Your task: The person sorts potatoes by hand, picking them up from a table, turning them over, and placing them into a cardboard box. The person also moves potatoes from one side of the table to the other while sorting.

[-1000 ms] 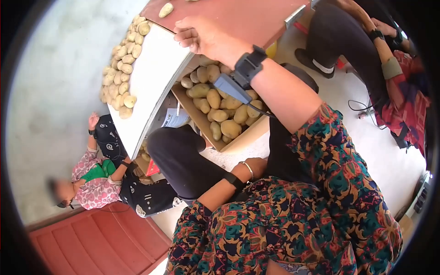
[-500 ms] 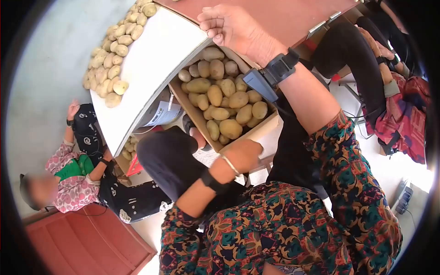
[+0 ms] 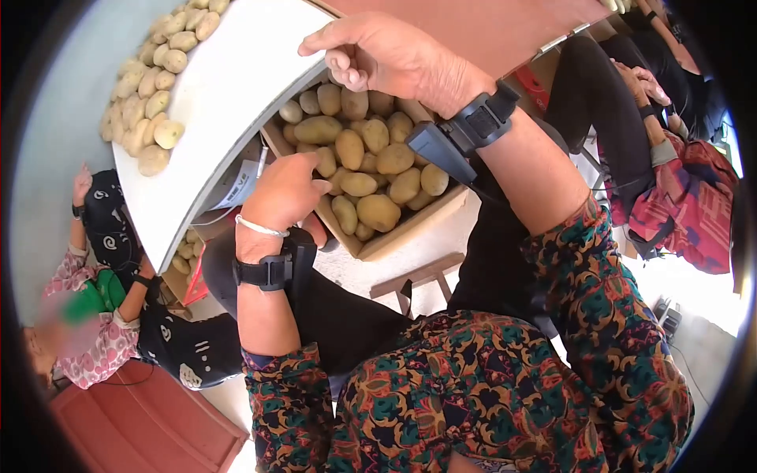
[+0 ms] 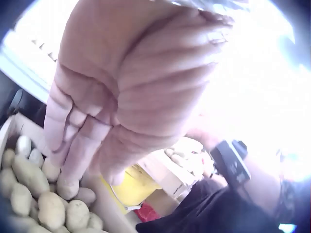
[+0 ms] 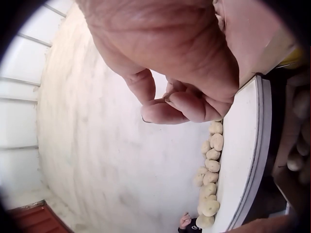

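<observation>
Past the near left edge of the cardboard box in the head view is the left hand, wearing a white bracelet. In the left wrist view the left hand has its fingers extended over potatoes; whether they touch is unclear. The right hand hangs above the far side of the box, by the corner of the white tabletop. Seen from the right wrist, the right hand has loosely bent fingers and nothing visible in them. Many potatoes fill the box.
A row of potatoes lies along the white tabletop's far edge. A reddish-brown table adjoins it. One person sits at the left, another at the right. A yellow bucket stands beyond the box.
The left hand has risen from the lap and moved left to the box's edge. The right hand's index finger has straightened outward. The head view has shifted, with the tabletop further left.
</observation>
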Demonstrator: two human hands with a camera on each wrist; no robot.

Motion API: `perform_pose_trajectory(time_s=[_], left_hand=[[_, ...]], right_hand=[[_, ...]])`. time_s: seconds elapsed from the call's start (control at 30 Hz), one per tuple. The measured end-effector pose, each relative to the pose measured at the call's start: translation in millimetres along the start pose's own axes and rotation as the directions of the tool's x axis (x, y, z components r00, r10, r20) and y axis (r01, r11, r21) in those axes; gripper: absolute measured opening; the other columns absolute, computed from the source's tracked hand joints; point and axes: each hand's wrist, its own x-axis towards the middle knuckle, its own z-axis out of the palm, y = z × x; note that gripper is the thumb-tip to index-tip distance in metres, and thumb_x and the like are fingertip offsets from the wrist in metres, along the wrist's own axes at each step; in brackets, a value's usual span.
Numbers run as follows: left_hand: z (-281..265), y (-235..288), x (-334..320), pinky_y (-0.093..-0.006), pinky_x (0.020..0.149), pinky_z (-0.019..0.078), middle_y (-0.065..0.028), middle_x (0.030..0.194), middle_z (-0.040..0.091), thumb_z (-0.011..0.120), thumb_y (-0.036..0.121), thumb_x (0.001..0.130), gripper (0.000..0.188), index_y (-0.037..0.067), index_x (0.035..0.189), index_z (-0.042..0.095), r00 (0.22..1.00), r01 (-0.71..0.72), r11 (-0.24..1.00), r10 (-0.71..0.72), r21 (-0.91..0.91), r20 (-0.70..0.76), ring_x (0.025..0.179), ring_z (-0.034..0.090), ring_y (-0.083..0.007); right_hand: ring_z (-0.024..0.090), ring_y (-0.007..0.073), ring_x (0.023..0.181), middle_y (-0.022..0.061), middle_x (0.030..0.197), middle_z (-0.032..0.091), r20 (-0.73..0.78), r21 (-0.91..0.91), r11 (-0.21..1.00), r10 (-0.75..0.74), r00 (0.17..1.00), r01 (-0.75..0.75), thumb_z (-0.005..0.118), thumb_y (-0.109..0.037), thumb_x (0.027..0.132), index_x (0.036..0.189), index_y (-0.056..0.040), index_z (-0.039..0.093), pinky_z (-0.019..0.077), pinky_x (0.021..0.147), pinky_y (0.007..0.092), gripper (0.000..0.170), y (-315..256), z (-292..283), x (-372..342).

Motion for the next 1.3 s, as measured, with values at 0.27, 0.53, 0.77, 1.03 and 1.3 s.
perform_pose_trajectory(time_s=[0.27, 0.53, 0.77, 1.03, 1.3], left_hand=[[2, -1, 20, -0.0424, 0.086, 0.0476, -0.0277, 0.101, 0.064, 0.062, 0.014, 0.083, 0.035, -0.005, 0.112, 0.061, 0.991, -0.131, 0.987, 0.132, -0.089, 0.006, 0.099, 0.061, -0.0413], [-11, -12, 26, -0.0433, 0.087, 0.0472, -0.0248, 0.102, 0.065, 0.061, 0.016, 0.083, 0.038, -0.003, 0.116, 0.059, 0.978, -0.183, 0.973, 0.166, -0.137, -0.13, 0.1, 0.061, -0.04], [-21, -3, 21, -0.0422, 0.083, 0.0489, -0.0211, 0.096, 0.067, 0.063, 0.014, 0.083, 0.038, -0.002, 0.117, 0.059, 0.97, -0.205, 0.966, 0.18, -0.155, -0.165, 0.093, 0.063, -0.0376], [-20, -3, 20, -0.0412, 0.078, 0.0496, -0.0187, 0.087, 0.067, 0.063, 0.013, 0.083, 0.035, -0.003, 0.114, 0.06, 0.972, -0.188, 0.972, 0.164, -0.142, -0.167, 0.084, 0.064, -0.0346], [-25, -6, 23, -0.0382, 0.082, 0.0493, -0.0177, 0.096, 0.066, 0.062, 0.014, 0.083, 0.038, -0.003, 0.116, 0.059, 0.992, -0.093, 0.982, 0.078, -0.162, -0.096, 0.093, 0.062, -0.0306]], right_hand=[[0.056, 0.0089, 0.058, 0.0024, 0.068, 0.062, -0.109, -0.551, 0.816, 0.139, 0.984, -0.176, 0.064, -0.025, 0.087, 0.092, -0.0038, 0.067, 0.0402, 0.051, 0.0212, 0.022, 22, -5, -19], [0.064, 0.0181, 0.068, 0.0095, 0.074, 0.065, -0.119, -0.851, 0.444, 0.36, 0.925, -0.282, 0.063, -0.025, 0.086, 0.095, 0.0011, 0.066, 0.0516, 0.065, 0.0324, 0.027, 73, -41, -31], [0.065, 0.0382, 0.088, 0.0217, 0.091, 0.067, -0.147, -0.983, -0.15, 0.336, 0.93, -0.101, 0.062, -0.016, 0.077, 0.093, 0.0007, 0.067, 0.0514, 0.077, 0.0445, 0.023, 112, -58, -44], [0.066, 0.0364, 0.089, 0.023, 0.092, 0.067, -0.209, -0.974, -0.17, 0.411, 0.888, -0.15, 0.069, -0.021, 0.067, 0.095, 0.0005, 0.068, 0.0519, 0.077, 0.0437, 0.035, 126, -66, -30], [0.066, 0.0344, 0.098, 0.0241, 0.101, 0.067, -0.228, -0.973, -0.158, 0.561, 0.796, -0.167, 0.07, -0.019, 0.068, 0.097, 0.0065, 0.067, 0.0531, 0.079, 0.0397, 0.039, 126, -45, -28]])
